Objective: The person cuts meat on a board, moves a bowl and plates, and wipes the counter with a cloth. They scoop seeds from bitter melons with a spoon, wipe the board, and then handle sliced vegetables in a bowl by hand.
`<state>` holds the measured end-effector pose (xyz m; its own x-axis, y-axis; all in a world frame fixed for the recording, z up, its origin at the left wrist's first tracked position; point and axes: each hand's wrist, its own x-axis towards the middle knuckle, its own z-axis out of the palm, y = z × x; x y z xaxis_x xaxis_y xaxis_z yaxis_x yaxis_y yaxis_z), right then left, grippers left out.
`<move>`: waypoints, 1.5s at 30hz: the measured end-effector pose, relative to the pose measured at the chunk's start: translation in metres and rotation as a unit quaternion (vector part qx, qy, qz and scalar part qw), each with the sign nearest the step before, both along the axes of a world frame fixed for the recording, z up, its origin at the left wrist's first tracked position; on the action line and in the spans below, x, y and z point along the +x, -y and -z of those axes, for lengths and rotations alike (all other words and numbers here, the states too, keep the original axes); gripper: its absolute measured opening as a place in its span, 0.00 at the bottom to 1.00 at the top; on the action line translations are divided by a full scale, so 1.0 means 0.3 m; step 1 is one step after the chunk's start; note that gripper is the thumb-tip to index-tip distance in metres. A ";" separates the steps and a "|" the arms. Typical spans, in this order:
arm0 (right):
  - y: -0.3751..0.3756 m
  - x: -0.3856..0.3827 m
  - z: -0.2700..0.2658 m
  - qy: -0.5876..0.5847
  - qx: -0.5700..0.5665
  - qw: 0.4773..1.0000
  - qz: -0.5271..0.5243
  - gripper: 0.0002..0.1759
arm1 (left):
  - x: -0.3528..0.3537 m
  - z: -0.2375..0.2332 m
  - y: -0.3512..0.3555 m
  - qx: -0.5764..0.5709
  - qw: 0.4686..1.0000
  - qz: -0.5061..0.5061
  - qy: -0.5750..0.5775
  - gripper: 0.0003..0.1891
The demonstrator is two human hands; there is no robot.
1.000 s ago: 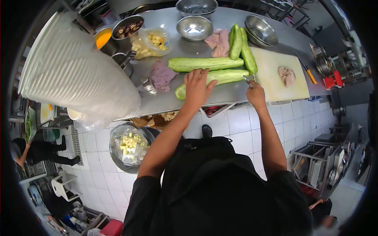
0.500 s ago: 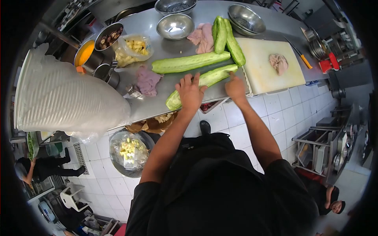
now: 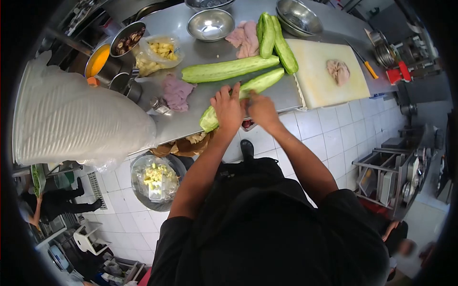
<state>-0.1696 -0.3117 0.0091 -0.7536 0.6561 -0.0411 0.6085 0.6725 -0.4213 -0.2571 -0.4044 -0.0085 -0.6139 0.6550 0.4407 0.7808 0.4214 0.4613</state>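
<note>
My left hand [image 3: 227,107] lies on a long peeled green vegetable [image 3: 264,82] at the table's front edge, its fingers spread over the middle. Close beside it, my right hand [image 3: 262,110] is bent over the same vegetable with its fingers closed and blurred; what they hold, if anything, is too small to name. Behind lies another long green vegetable [image 3: 229,69]. More green pieces [image 3: 285,51] rest by a white cutting board [image 3: 315,90], which bears a crumpled cloth [image 3: 338,72]. A purple cloth [image 3: 177,92] is left of my hands.
Metal bowls [image 3: 210,25] and a pink cloth [image 3: 245,40] stand farther back. A knife [image 3: 370,69] lies right of the board. At left are pots [image 3: 98,62], a bag of yellow pieces [image 3: 162,51], a shaker [image 3: 160,106] and plastic-wrapped stacks [image 3: 81,114]. People are at both sides.
My right hand has moved left along the vegetable, from its right end to beside my left hand. The view has shifted slightly. The person at lower right has moved.
</note>
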 end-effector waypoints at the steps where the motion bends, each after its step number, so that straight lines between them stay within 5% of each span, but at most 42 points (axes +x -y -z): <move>1: -0.008 0.012 0.006 -0.013 0.026 0.999 -0.022 0.23 | -0.007 0.001 -0.005 0.002 1.000 0.002 -0.004 0.30; 3: -0.053 0.034 0.014 -0.041 0.081 0.993 -0.075 0.22 | -0.010 -0.012 -0.011 0.010 1.000 0.001 0.000 0.30; 6: -0.229 0.052 -0.096 -0.030 -0.081 0.991 0.100 0.21 | 0.008 -0.014 -0.007 0.011 1.000 -0.002 0.006 0.30; 8: -0.201 0.059 0.055 0.007 0.020 1.000 -0.001 0.19 | 0.001 -0.009 0.006 0.008 1.000 -0.004 0.005 0.31; 13: -0.092 0.027 0.021 0.005 0.036 0.993 -0.116 0.18 | -0.003 -0.007 -0.005 0.006 1.000 0.006 0.021 0.32; 16: -0.239 0.055 -0.109 -0.022 -0.117 0.987 0.106 0.18 | 0.001 -0.008 -0.005 0.011 1.000 -0.001 0.016 0.32; 17: -0.257 0.051 -0.087 0.007 -0.124 0.986 0.109 0.17 | 0.000 -0.008 -0.005 0.011 1.000 -0.006 0.014 0.32; 21: -0.024 0.020 -0.037 0.015 -0.049 0.993 -0.110 0.17 | 0.000 -0.014 -0.008 0.004 1.000 -0.002 -0.010 0.33; 24: -0.259 0.101 0.112 -0.014 0.103 0.977 -0.184 0.19 | 0.008 -0.009 0.004 0.001 1.000 -0.003 0.005 0.33; 25: -0.318 0.102 0.121 -0.017 0.063 0.998 -0.018 0.20 | 0.007 -0.009 -0.005 0.006 1.000 -0.009 0.017 0.34; 27: -0.312 0.084 0.087 0.083 0.074 0.993 -0.040 0.20 | 0.008 -0.010 -0.006 0.005 1.000 -0.011 0.012 0.34; 33: -0.118 0.031 0.050 -0.022 0.005 0.988 -0.155 0.21 | 0.002 0.003 -0.015 -0.003 1.000 -0.003 0.021 0.35; 36: -0.230 0.040 0.007 -0.014 0.002 1.000 0.019 0.21 | -0.013 0.000 -0.016 -0.001 0.999 -0.008 0.042 0.36; 40: -0.234 0.012 -0.016 0.043 -0.003 0.999 0.022 0.22 | -0.036 -0.038 0.057 -0.008 0.999 -0.040 0.006 0.39; 43: -0.205 0.007 -0.032 0.044 -0.012 0.999 0.019 0.23 | -0.042 -0.022 0.133 -0.083 0.985 -0.049 0.140 0.38; 45: -0.146 -0.006 -0.066 0.053 -0.006 0.999 0.003 0.23 | -0.027 -0.011 0.129 -0.070 0.989 -0.051 0.123 0.38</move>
<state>-0.1715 -0.2679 0.0289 -0.7406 0.6595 -0.1284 0.6541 0.6641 -0.3620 -0.2654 -0.4433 -0.0053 -0.7568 0.6283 0.1804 0.6031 0.5647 0.5634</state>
